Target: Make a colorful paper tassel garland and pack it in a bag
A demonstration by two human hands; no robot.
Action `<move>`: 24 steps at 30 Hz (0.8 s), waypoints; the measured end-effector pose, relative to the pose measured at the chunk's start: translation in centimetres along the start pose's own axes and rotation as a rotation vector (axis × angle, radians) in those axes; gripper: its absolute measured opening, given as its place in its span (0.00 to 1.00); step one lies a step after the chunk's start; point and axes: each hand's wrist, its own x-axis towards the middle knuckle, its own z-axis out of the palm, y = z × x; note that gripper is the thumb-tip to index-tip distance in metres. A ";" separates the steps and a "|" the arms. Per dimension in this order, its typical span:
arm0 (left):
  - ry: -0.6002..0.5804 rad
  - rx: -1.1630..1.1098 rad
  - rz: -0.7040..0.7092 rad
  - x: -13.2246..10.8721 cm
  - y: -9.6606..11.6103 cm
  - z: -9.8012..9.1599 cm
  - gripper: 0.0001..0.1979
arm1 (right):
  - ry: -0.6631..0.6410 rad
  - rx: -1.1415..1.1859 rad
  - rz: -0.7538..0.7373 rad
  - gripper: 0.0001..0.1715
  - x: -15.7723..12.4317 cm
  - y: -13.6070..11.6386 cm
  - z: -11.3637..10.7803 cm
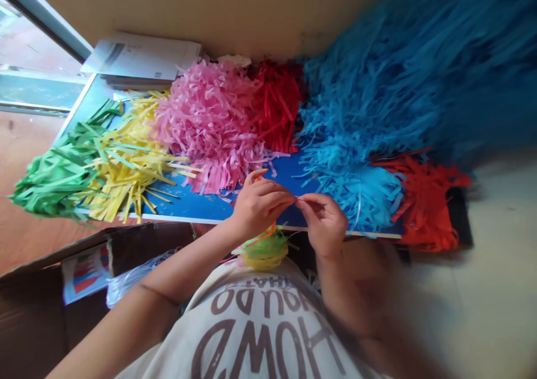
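Observation:
My left hand (262, 203) is closed, its fingers curled round an orange tissue-paper strip (271, 232) whose ends show above and below the hand. My right hand (326, 222) pinches with thumb and forefinger, its tips meeting those of my left hand. What lies between the right fingertips is too small to make out. Below the hands, against my shirt, rests a bunch of green and yellow paper strips (265, 250). Both hands are over the front edge of the blue table (289, 172).
Heaps of cut strips cover the table: green (62, 169), yellow (130, 166), pink (213, 116), red (279, 105), blue (361, 122) and orange-red (428, 200). White papers (142, 55) lie at the back left. Below stands a cardboard box (33, 312) with white cord (134, 278) beside it.

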 end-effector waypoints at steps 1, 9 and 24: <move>0.015 -0.008 0.016 0.0 -0.1 0.1 0.07 | 0.002 0.004 0.005 0.05 0.1 -0.1 0.0; 0.086 -0.045 0.085 1.3 -0.5 1.7 0.02 | 0.005 -0.021 0.011 0.04 1.3 -0.5 -1.0; 0.036 -0.057 0.015 1.4 -0.8 2.6 0.05 | 0.011 -0.035 0.021 0.04 1.2 0.9 -1.6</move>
